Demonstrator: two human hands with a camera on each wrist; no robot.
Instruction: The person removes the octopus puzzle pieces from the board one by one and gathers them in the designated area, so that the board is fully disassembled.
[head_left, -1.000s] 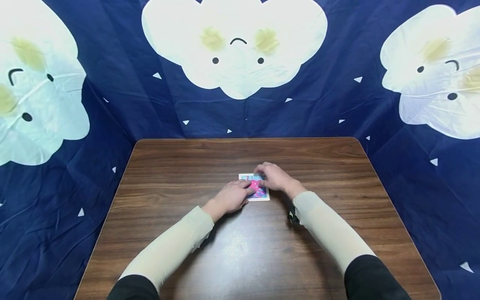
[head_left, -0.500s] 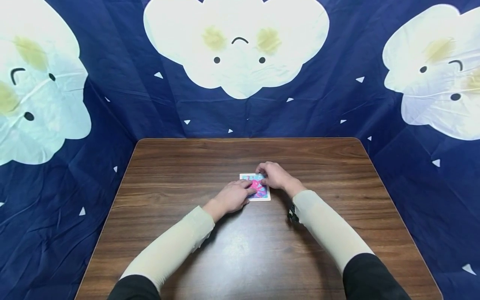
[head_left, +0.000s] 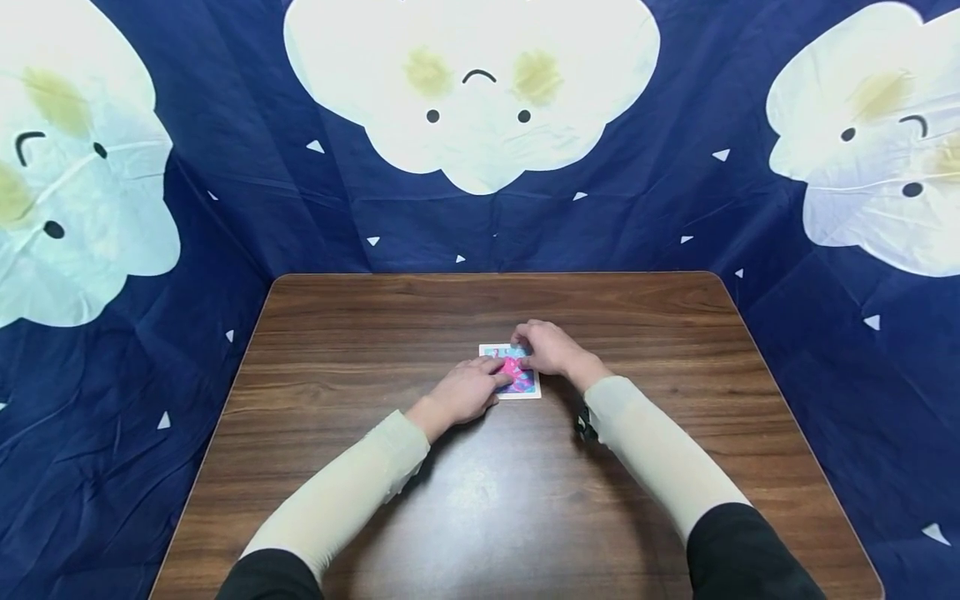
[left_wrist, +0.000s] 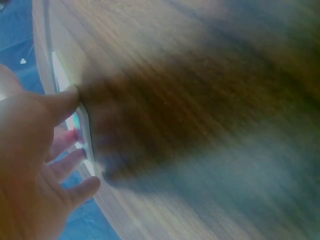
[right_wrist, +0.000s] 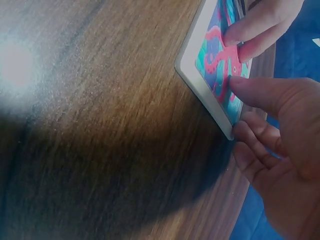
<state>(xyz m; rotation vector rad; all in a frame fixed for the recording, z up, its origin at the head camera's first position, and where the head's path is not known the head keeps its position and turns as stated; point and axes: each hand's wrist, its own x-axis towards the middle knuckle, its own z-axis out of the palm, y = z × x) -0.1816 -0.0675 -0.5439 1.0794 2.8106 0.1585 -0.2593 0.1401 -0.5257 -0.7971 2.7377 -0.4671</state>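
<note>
Dark-blue cloth backdrop (head_left: 420,225) w/ white clouds (head_left: 472,142); brown wood-grain surface (head_left: 360,333) in front. Picture board (head_left: 527,387), white border, pink/blue print, lies approx. mid-width on surface, betw. both hands. L hand (head_left: 463,390): fingers extended, resting on L part of print. R hand (head_left: 551,348): thumb on print, other fingers bent at edge, gripping board. Pale sleeves (head_left: 660,458), both forearms.

Black sleeves (head_left: 272,575); pale cream forearm coverings (head_left: 339,492).
</note>
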